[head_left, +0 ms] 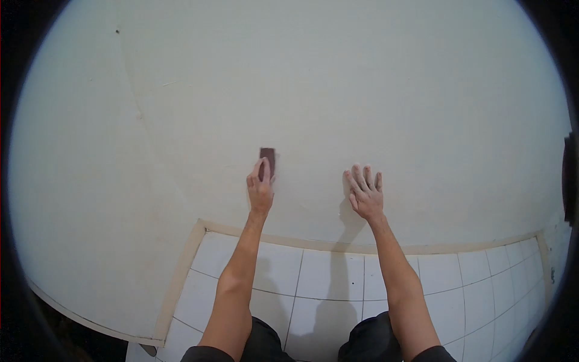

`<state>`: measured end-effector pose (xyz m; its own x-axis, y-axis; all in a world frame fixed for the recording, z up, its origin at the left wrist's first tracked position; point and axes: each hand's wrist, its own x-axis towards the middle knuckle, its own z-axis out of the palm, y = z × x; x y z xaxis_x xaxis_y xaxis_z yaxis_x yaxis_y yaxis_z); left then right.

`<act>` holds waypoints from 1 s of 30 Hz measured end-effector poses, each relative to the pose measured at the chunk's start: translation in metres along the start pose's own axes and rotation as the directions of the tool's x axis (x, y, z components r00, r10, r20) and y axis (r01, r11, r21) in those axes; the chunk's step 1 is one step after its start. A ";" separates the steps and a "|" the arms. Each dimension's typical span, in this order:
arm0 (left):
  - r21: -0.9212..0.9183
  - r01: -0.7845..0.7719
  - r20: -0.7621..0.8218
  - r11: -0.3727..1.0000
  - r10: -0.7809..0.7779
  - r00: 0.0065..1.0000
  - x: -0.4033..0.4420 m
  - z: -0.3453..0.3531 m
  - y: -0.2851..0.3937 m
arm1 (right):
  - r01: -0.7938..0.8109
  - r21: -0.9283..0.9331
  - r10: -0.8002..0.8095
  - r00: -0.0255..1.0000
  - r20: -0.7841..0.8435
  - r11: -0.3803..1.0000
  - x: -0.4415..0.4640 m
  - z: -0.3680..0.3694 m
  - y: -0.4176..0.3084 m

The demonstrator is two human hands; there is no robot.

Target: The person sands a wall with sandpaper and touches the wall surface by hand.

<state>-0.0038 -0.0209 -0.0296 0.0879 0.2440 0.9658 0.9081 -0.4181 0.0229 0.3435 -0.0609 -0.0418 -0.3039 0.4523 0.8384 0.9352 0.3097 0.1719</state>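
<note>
A dark reddish-brown rectangular block (268, 154) lies against the pale wall (301, 78), left of the view's middle. Wrapped round its lower part are the fingers of my left hand (260, 186), pressing it to the wall. To the right, my right hand (367, 190) rests flat on the wall with its fingers spread and nothing in it. Whitish dust coats the fingers of that hand. The side of the block that faces the wall is hidden.
White floor tiles (443, 274) meet the wall along a beige skirting strip (319, 245). A wall corner runs down on the left. At the right edge hangs a dark object (569, 181) that I cannot make out. My dark-clothed knees show at the bottom.
</note>
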 end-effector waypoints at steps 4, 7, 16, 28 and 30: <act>0.153 -0.046 -0.086 0.987 0.060 0.995 0.058 -0.010 0.013 | -0.002 -0.038 0.001 1.000 -0.031 0.999 0.000 0.004 -0.001; 0.116 0.148 -0.177 0.982 -0.126 0.976 0.071 -0.023 0.005 | -0.015 -0.016 0.015 1.000 0.015 1.000 0.000 0.000 -0.002; 0.038 -0.100 -0.042 0.994 0.101 0.994 0.002 -0.004 -0.007 | 0.015 -0.051 -0.017 0.999 -0.036 0.999 0.001 0.000 -0.001; 0.023 0.241 -0.150 0.970 -0.235 0.960 -0.002 0.002 -0.018 | 0.019 -0.044 -0.017 0.999 0.045 0.999 0.000 -0.002 0.002; 0.016 0.111 -0.055 0.994 -0.110 0.992 -0.012 -0.003 -0.015 | 0.021 -0.027 -0.020 0.999 0.041 0.999 -0.001 -0.001 0.004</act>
<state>-0.0195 -0.0204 -0.0407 -0.0348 0.2402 0.9701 0.9189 -0.3740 0.1256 0.3479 -0.0608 -0.0416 -0.3301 0.4797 0.8130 0.9330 0.2968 0.2037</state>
